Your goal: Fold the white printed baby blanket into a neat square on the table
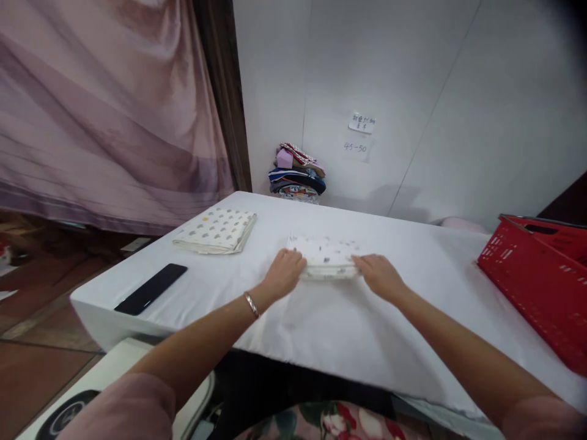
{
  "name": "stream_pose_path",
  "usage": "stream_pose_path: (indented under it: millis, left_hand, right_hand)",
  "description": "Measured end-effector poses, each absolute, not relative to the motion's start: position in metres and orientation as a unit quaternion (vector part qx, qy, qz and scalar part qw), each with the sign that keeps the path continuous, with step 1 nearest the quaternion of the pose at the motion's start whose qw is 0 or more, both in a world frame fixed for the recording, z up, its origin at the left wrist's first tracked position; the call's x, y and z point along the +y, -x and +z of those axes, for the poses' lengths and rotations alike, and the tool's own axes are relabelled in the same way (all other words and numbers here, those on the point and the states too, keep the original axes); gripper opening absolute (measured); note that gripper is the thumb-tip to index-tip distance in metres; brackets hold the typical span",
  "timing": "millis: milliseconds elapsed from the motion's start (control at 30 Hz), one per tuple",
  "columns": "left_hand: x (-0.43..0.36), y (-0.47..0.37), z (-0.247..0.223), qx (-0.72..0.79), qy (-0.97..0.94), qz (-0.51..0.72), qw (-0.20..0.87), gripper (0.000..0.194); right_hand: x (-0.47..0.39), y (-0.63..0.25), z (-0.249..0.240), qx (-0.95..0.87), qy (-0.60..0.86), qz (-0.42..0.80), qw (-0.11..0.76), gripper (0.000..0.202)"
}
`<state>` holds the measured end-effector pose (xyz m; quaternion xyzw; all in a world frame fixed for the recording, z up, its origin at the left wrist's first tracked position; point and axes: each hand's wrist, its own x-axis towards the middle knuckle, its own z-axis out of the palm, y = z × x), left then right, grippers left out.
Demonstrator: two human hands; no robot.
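A folded white cloth (328, 252) with small grey prints lies in front of me on the white-covered table (367, 342). My left hand (287, 272) grips its left near corner, fingers closed over the edge. At the right near corner, my right hand (378, 275) pinches the same cloth. The layers show along its near edge, which looks slightly blurred. To the left rests another folded cloth (217, 231), cream with grey prints and one yellow mark, touched by neither hand.
A dark phone-like slab (151, 288) lies near the table's left edge. A red plastic basket (536, 275) stands at the right. Behind the far edge is a stack of folded clothes (297, 174) against the wall. A pink curtain (114, 110) hangs at the left.
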<state>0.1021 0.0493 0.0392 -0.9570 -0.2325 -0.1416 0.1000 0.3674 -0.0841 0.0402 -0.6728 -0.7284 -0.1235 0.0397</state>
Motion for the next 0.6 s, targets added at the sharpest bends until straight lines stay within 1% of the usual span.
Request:
stream_pose_path:
  millis: [67,167,233,367,500,600]
  left_hand:
    - [0.035,-0.093,-0.005,-0.22,0.969,-0.095,0.06,0.021]
    - [0.022,-0.085,-0.041,-0.269,0.957,-0.102,0.018,0.026]
    - [0.019,-0.083,-0.045,-0.289,0.95,-0.116,0.001,0.028]
    - [0.015,-0.078,-0.037,-0.288,0.947,-0.14,-0.03,0.033]
    - [0.012,-0.069,-0.033,-0.27,0.943,-0.181,-0.072,0.031]
    - [0.014,-0.07,-0.031,-0.267,0.935,-0.211,-0.096,0.025]
  right_hand:
    - [-0.096,-0.363,-0.004,-0.751,0.658,-0.045,0.017,0.05]
    - [-0.109,-0.357,-0.038,-0.736,0.674,-0.025,0.049,0.054]
    - [-0.114,-0.356,-0.042,-0.725,0.684,-0.026,0.072,0.053]
    - [-0.117,-0.357,-0.042,-0.719,0.686,-0.02,0.114,0.053]
    - [-0.12,-0.363,-0.049,-0.704,0.688,0.015,0.177,0.054]
    - [-0.118,-0.366,-0.046,-0.677,0.693,0.072,0.236,0.044]
